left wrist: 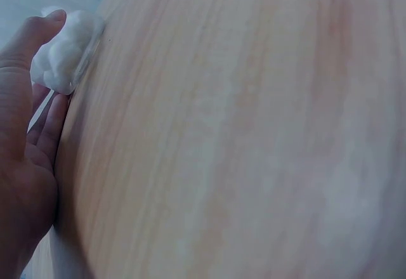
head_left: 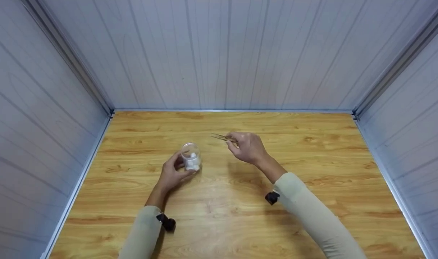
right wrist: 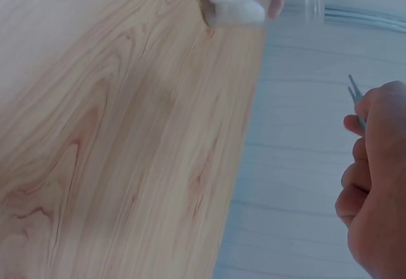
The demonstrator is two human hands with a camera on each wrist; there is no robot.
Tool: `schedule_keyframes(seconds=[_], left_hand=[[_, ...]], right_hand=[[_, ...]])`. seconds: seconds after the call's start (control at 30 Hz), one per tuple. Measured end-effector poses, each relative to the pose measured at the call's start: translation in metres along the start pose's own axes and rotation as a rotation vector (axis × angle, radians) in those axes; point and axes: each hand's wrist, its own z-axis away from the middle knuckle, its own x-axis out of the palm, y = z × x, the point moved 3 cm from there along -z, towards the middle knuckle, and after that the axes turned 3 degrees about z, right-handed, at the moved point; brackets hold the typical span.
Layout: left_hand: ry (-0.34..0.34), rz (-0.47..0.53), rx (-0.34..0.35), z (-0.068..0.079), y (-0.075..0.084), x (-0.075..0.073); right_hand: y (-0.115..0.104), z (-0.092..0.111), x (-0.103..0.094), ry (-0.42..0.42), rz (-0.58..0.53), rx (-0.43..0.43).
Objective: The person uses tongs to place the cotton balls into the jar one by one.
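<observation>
My left hand grips a clear glass low on its side, thumb in front and fingers behind. White cotton balls fill the lower part of the glass, which stands on the wooden table. In the left wrist view the thumb crosses in front of the cotton balls. My right hand pinches a pair of thin metal tweezers, raised over the table to the right of the glass. Their tips point left, stand slightly apart and have nothing between them, as the tweezers in the right wrist view also show.
The wooden table has pale panel walls at its back and on both sides. A metal strip runs along the back edge. Small black cameras are strapped at both sleeve cuffs.
</observation>
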Motion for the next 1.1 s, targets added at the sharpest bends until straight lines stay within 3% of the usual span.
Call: schedule_keyframes(seconds=[0.3,0.6,1.1], left_hand=[[-0.001,-0.012,-0.025,-0.001,0.000,0.000],[-0.011,0.000,0.005,-0.001,-0.001,-0.001],[-0.009,-0.005,0.014,-0.001,0.000,-0.001]], right_hand=[[-0.004,0.011,-0.001,0.024,-0.052,0.114],[-0.007,0.022,0.007,0.036,-0.094,0.245],[0.008,0.033,0.024,0.016,-0.120,0.407]])
